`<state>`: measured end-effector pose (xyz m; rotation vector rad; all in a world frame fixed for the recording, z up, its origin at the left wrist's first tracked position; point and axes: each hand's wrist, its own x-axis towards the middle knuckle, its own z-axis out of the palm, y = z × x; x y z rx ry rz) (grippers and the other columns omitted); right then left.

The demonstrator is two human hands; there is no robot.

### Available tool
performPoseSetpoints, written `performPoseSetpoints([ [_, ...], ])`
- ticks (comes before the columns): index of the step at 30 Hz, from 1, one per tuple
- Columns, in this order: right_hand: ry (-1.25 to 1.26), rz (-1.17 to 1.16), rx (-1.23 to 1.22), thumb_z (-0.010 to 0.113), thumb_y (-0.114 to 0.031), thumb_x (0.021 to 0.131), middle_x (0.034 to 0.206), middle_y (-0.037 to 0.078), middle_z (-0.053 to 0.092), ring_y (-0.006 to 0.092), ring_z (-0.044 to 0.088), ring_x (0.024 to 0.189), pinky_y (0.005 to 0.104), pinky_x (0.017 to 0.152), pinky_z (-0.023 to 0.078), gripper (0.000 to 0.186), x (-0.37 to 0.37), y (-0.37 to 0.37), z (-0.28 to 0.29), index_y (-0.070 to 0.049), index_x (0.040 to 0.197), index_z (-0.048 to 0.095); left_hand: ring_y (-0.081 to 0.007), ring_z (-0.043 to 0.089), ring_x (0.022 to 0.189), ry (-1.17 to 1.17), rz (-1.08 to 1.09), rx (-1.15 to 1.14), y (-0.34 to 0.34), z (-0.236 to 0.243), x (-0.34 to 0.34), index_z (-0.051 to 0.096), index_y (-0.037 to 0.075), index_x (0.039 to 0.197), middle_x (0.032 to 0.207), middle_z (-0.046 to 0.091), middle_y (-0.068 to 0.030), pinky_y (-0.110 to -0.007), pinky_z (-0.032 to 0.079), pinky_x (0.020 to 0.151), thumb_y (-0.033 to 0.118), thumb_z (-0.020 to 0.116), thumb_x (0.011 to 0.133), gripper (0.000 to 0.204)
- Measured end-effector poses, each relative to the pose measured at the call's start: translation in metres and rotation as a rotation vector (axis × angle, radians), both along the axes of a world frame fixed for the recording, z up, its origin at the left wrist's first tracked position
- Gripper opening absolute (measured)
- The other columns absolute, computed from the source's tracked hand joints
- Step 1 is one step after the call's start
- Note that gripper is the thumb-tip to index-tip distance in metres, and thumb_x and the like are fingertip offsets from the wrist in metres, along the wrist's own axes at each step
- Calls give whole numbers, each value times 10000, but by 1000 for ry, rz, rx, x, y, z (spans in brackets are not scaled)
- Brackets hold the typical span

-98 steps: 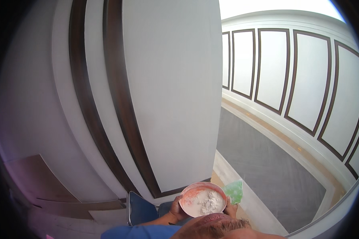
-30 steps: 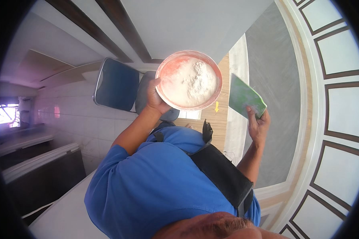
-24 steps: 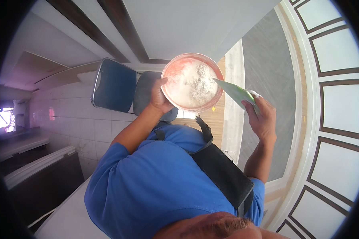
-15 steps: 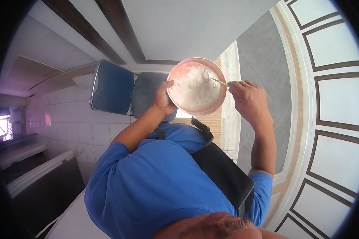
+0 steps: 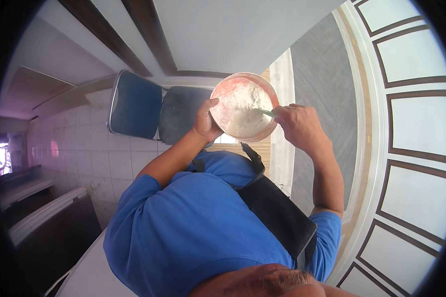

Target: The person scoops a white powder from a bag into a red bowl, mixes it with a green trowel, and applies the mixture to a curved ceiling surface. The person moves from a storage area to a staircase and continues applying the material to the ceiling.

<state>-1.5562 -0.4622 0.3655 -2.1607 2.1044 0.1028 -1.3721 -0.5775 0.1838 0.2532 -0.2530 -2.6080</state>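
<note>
A round reddish bucket (image 5: 274,94) is held up in front of me, with whitish powder or paste (image 5: 246,121) in it. My left hand (image 5: 205,121) grips the bucket's left side, thumb over the rim. In my closed right hand (image 5: 300,124) is a tool with a green handle (image 5: 267,113), reaching in over the right rim. Its far end sits in the white stuff, so I cannot make out whether it is a spatula, a scraper or some other stirring tool.
Just beyond my left hand stands a dark blue padded chair (image 5: 136,105). A pale wall (image 5: 218,37) with dark trim rises ahead. White panels with brown frames (image 5: 420,123) line the right side. Dark furniture with white edges (image 5: 54,232) is at lower left.
My right hand has moved left and slightly down, pushing the green-handled tool deeper into the bucket. The white stuff looks more disturbed near the tool. My left hand keeps its hold.
</note>
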Motion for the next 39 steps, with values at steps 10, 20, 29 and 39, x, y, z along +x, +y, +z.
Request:
performPoseSetpoints([
  [10, -30, 45, -3, 652, -64, 846, 747, 102, 683, 279, 687, 781, 411, 666, 530, 18, 1, 13, -5, -63, 861, 662, -360, 522, 1304, -22, 30, 19, 7, 0, -4, 399, 26, 1472, 1417, 526, -197, -525, 412, 1110, 396, 647, 810, 798],
  [20, 14, 13, -111, 637, -46, 833, 750, 89, 692, 266, 684, 784, 406, 680, 540, 73, 1, 15, -1, -69, 892, 675, -361, 529, 1307, -18, 34, -34, 9, -5, -2, 402, 27, 1481, 1436, 525, -201, -517, 415, 1114, 443, 645, 825, 814],
  [29, -44, 108, -40, 595, 5, 780, 714, 145, 677, 306, 683, 752, 424, 670, 546, 87, 9, 17, -12, -26, 836, 654, -356, 530, 1304, -28, 69, -4, 12, 2, -3, 406, 21, 1474, 1428, 532, -200, -513, 412, 1114, 445, 646, 823, 813],
  [39, -96, 137, -17, 595, -3, 783, 734, 133, 685, 298, 683, 772, 422, 679, 542, 94, 10, 17, -7, -33, 847, 657, -348, 523, 1313, 7, 36, 62, 11, 2, -3, 400, 17, 1472, 1419, 537, -192, -513, 403, 1123, 375, 618, 829, 767],
])
